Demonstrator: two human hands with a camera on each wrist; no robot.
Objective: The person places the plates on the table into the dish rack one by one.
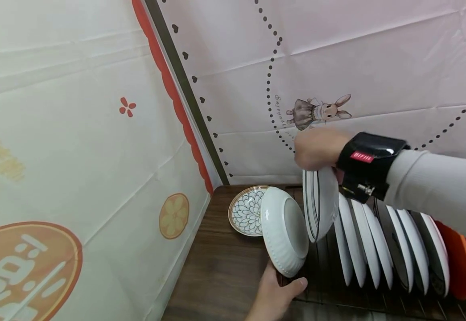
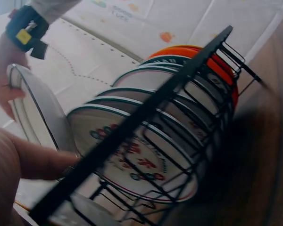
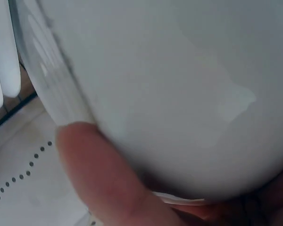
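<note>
Right hand (image 1: 317,148) gripped rim of white bowl (image 1: 321,203) at rack (image 1: 377,294) end. Left hand (image 1: 274,294) clasped ribbed bowl (image 1: 284,231) on edge over bench (image 1: 216,267), beside patterned plate (image 1: 245,211).

head above; wrists close on rack (image 2: 146,117)

the right arm wears a pale grey ribbed sleeve (image 1: 437,189), and at its wrist sits a glossy black band (image 1: 367,162) with a small red label and metal buckle. the left hand (image 1: 274,294) is bare.
</note>
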